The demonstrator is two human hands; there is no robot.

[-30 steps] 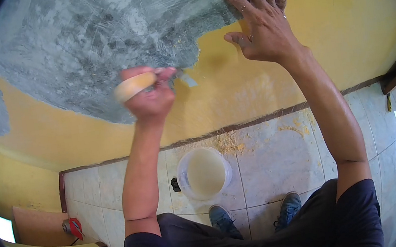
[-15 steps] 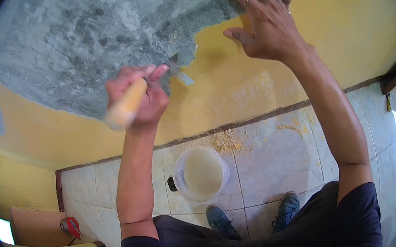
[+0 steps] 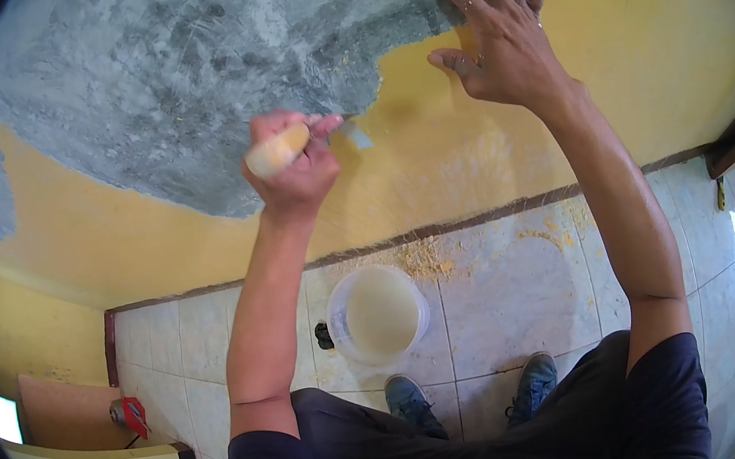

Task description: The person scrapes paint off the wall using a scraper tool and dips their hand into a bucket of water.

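In the head view, the scraper (image 3: 278,152) is in the upper middle of the frame, against the lower part of the wall, close to the border between the rough grey surface (image 3: 180,78) and the yellow paint (image 3: 459,148). Its pale, rounded handle points toward the lower left and is a little blurred; the blade is mostly hidden, so I cannot tell exactly where its edge touches. The left hand (image 3: 299,178) is closed firmly around this handle, with one finger stretched along the tool toward the blade. Just beside the fingertips there is a small light patch (image 3: 359,135) on the yellow area.

To the right, the right hand (image 3: 511,48) grasps nothing: it lies on the wall with fingers spread, the thumb over the yellow and the longer fingers over the grey. Pale specks are on its skin.

Below, a brown strip (image 3: 343,256) follows the foot of the wall, and yellowish crumbs (image 3: 424,260) are scattered on the tiled floor (image 3: 516,303). A translucent bucket (image 3: 424,326) with whitish content stands left of these crumbs, with a small black object (image 3: 323,336) beside it. Two blue shoes (image 3: 410,400) are at the lower middle.
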